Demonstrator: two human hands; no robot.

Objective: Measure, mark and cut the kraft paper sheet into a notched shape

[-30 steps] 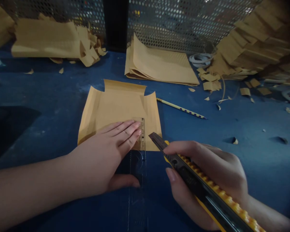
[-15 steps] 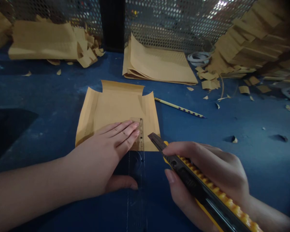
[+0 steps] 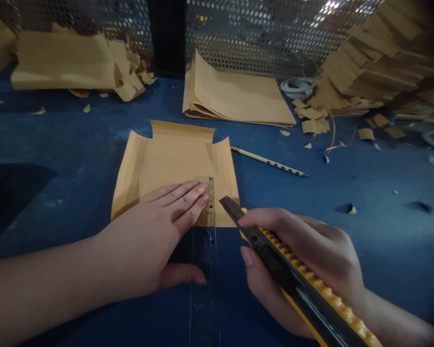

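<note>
A tan paper sheet with notched corners and raised edge flaps lies on the blue table. My left hand rests flat on it, fingers stretched out and pressing down a clear plastic ruler. The ruler runs lengthwise toward me, past the sheet's near edge. In my right hand is a yellow and black box cutter, gripped with the index finger along its top. Its blade points up and left over the sheet's lower right part, just right of the ruler. Whether the tip touches the paper I cannot tell.
A pencil lies right of the sheet. Behind stand folded tan paper, a paper bundle, a tape roll and a heap of cut strips. Paper scraps dot the right side. A perforated metal panel closes off the back.
My right hand and the box cutter have shifted slightly left and up, bringing the blade a little nearer the ruler. My left hand, the ruler and the sheet stay practically in place.
</note>
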